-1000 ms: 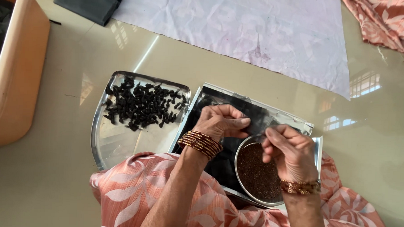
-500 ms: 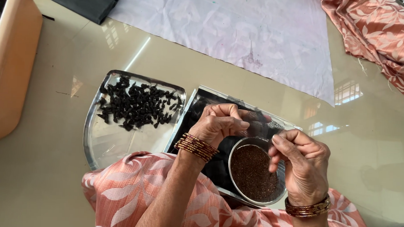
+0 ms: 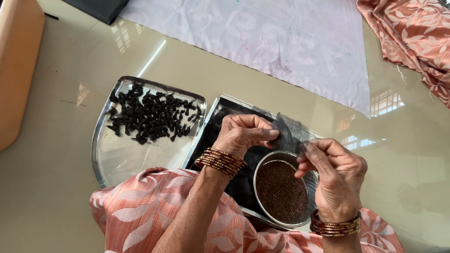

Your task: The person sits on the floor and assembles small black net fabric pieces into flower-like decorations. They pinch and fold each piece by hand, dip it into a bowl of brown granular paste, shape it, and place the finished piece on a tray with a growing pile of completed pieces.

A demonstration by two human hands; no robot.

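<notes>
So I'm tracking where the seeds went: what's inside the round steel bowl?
The round steel bowl holds a layer of fine dark reddish-brown grains. The right hand covers its right rim, and the grains hide the bottom.

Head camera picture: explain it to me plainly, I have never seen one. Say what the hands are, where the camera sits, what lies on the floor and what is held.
The camera is worn on the person's head and looks down, so the two bare hands are the wearer's own. The left hand and right hand, both with bangles at the wrist, pinch a small piece of dark mesh between them. Below it a round steel bowl holds fine dark brown grains, standing on a tray with a black lining. To the left lies a steel tray with small black dried pieces. Farther off lie a pale sheet and patterned cloth.
</notes>
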